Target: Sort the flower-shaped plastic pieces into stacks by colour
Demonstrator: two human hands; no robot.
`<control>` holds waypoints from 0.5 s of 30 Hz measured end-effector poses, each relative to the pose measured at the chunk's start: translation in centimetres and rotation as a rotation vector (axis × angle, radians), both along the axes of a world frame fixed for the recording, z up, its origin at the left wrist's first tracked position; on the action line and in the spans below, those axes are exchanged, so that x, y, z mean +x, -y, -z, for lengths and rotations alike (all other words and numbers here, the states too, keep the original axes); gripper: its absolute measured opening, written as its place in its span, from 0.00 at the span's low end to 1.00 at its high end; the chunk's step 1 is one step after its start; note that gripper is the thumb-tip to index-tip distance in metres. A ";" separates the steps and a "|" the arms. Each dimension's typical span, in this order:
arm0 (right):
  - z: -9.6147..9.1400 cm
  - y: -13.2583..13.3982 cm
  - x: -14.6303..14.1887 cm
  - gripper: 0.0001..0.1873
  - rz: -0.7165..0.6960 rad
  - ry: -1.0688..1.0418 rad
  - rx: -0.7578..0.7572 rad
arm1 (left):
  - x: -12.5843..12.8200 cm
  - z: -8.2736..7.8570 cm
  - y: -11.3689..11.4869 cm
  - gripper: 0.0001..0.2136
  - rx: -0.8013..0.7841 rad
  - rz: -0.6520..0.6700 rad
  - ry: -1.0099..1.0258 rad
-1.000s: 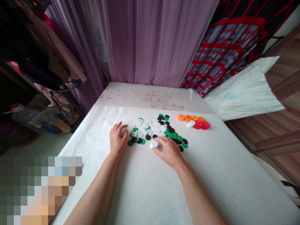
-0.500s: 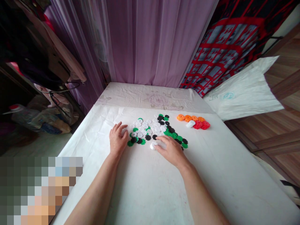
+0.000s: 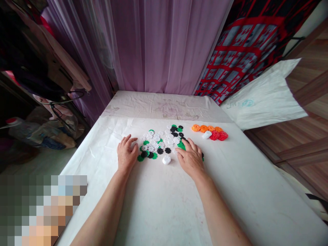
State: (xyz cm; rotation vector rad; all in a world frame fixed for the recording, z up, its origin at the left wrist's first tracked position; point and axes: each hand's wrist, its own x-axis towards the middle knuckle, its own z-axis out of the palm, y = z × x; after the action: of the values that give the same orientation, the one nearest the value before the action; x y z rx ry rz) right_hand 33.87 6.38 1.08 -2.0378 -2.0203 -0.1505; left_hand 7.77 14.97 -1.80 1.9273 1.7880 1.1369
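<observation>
Loose notched plastic discs lie mixed on the table: white discs [image 3: 153, 136], black discs [image 3: 167, 150] and green discs [image 3: 181, 145]. A small stack of white discs [image 3: 166, 159] stands on its own at the near side of the pile. My left hand [image 3: 126, 153] rests at the pile's left edge, fingers apart and nothing held. Over the right part of the pile, my right hand [image 3: 191, 157] has its fingers spread and covers several green and black discs. Whether its fingertips touch them I cannot tell.
Orange disc stacks [image 3: 203, 128], red disc stacks [image 3: 218, 135] and a white disc stack [image 3: 206, 134] lie together at the back right of the white-covered table [image 3: 159, 205]. A white sack [image 3: 266, 99] leans at the right edge. Purple curtains [image 3: 153, 48] hang behind.
My right hand has let go of the white stack and moved right over the green and black discs. The stack stays on the table. My left hand is nearly unmoved.
</observation>
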 end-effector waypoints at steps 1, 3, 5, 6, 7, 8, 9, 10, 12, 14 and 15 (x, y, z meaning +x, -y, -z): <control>0.0 0.1 0.1 0.12 -0.009 -0.016 0.005 | 0.0 0.1 0.0 0.12 0.001 0.002 -0.001; 0.0 0.2 0.3 0.11 -0.010 -0.039 0.010 | -0.1 0.1 -0.1 0.12 0.006 0.002 0.000; 0.0 0.3 0.4 0.11 -0.010 -0.046 -0.001 | -0.1 0.2 -0.1 0.12 0.009 0.000 0.004; 0.0 0.3 0.4 0.11 -0.012 -0.047 -0.012 | -0.1 0.1 -0.1 0.12 0.009 0.000 0.005; 0.0 0.3 0.4 0.11 -0.016 -0.048 -0.023 | -0.1 0.1 -0.1 0.12 0.009 0.002 0.005; 0.1 0.3 0.4 0.10 -0.019 -0.051 -0.031 | -0.1 0.1 -0.1 0.12 0.009 0.005 0.005; 0.1 0.3 0.4 0.09 -0.018 -0.057 -0.032 | -0.1 0.0 -0.1 0.12 0.010 0.007 0.005; 0.2 0.2 0.3 0.08 -0.015 -0.066 -0.028 | -0.1 0.0 -0.1 0.12 0.010 0.009 0.005; 0.5 0.1 0.2 0.06 -0.004 -0.089 -0.012 | -0.1 -0.1 -0.1 0.13 0.009 0.009 0.004; 1.0 0.0 0.0 0.05 0.009 -0.118 0.009 | 0.0 -0.1 0.0 0.12 0.011 0.006 0.003; 1.3 -0.1 0.0 0.05 0.015 -0.132 0.021 | 0.0 -0.1 0.0 0.12 0.012 0.005 0.001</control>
State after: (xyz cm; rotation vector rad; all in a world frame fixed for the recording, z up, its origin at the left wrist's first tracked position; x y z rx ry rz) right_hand 33.89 6.45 -0.20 -1.9955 -1.9168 -0.0387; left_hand 7.75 15.01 -1.74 1.9362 1.7783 1.1495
